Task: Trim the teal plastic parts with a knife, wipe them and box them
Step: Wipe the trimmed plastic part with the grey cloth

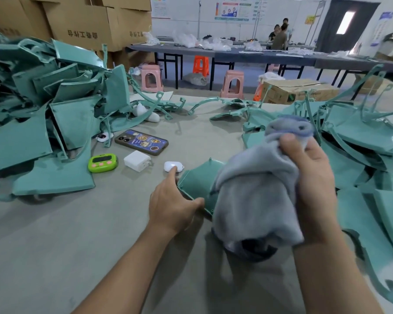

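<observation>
A curved teal plastic part [199,180] lies on the grey table in front of me. My left hand [171,202] grips its near left edge, thumb on the rim and fingers curled round it. My right hand [309,177] holds a bunched grey-blue cloth [254,196] above the part's right side, hiding much of it. Large heaps of teal parts sit at the left [55,114] and at the right [361,141]. No knife is in view.
On the table lie a phone [141,142], a white charger [137,160], a green timer [102,163] and a white earbud case [173,166]. Thin teal trim strips [159,105] lie at the far edge. Cardboard boxes [82,23] stand behind. Stools, long tables and people are farther back.
</observation>
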Motion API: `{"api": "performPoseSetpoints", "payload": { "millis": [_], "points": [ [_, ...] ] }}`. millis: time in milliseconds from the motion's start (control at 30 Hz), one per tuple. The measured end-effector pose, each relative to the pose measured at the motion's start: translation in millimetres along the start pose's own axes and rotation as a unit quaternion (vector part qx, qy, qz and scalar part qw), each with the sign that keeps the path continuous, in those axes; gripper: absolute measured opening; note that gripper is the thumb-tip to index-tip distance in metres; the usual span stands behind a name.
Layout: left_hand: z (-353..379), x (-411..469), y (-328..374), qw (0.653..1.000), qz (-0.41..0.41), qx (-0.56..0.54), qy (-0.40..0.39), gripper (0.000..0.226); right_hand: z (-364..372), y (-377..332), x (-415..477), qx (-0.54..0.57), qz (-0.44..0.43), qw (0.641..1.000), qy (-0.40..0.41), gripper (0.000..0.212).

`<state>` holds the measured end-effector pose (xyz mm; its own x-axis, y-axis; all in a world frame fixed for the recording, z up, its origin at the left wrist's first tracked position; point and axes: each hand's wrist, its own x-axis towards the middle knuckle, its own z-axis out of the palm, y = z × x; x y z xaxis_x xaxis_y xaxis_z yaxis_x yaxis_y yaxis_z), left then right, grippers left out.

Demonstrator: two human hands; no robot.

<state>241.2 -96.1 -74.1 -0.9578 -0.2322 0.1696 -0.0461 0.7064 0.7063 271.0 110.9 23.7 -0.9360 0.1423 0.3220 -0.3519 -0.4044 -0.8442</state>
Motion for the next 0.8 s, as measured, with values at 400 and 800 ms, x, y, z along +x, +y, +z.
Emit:
{"api": "performPoseSetpoints", "payload": {
  "millis": [400, 800],
  "points": [
    [-25, -4, 14, 0.748, -0.237, -0.578, -0.223, 0.028, 24, 79, -26, -0.53, -0.085, 0.818, -0.208, 0.063],
    [-20, -9, 22, 0.732, -0.24, -0.606, -0.196, 0.048, 45, 91, -35, -0.593, -0.105, 0.789, -0.123, 0.024]
  ]
}}
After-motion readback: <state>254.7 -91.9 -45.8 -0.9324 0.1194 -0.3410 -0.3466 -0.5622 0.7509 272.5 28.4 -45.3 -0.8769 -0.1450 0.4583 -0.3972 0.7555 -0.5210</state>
